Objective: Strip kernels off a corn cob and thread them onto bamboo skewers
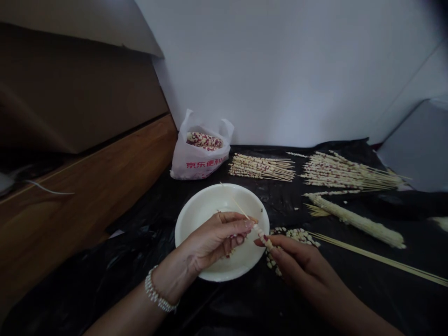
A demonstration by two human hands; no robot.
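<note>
Over the white bowl (189,210), my left hand (224,233) pinches a thin wooden skewer (241,208) near a row of pale and dark red kernels threaded on it. The bare end of the skewer points up and to the left. My right hand (297,259) grips the kernel-covered part at its lower right, by the bowl's right rim. A few kernels show in the bowl beneath my left hand. Loose kernels (303,235) lie on the black plastic sheet (231,303) right of the bowl, partly behind my right hand.
Behind the bowl stands a white plastic bag (196,163) with speckled cobs (205,140). Two piles of threaded skewers (259,167) (343,171) lie at the back. On the right are a pale stripped cob (360,221) and bare skewers (378,256). A white wall (280,70) rises behind.
</note>
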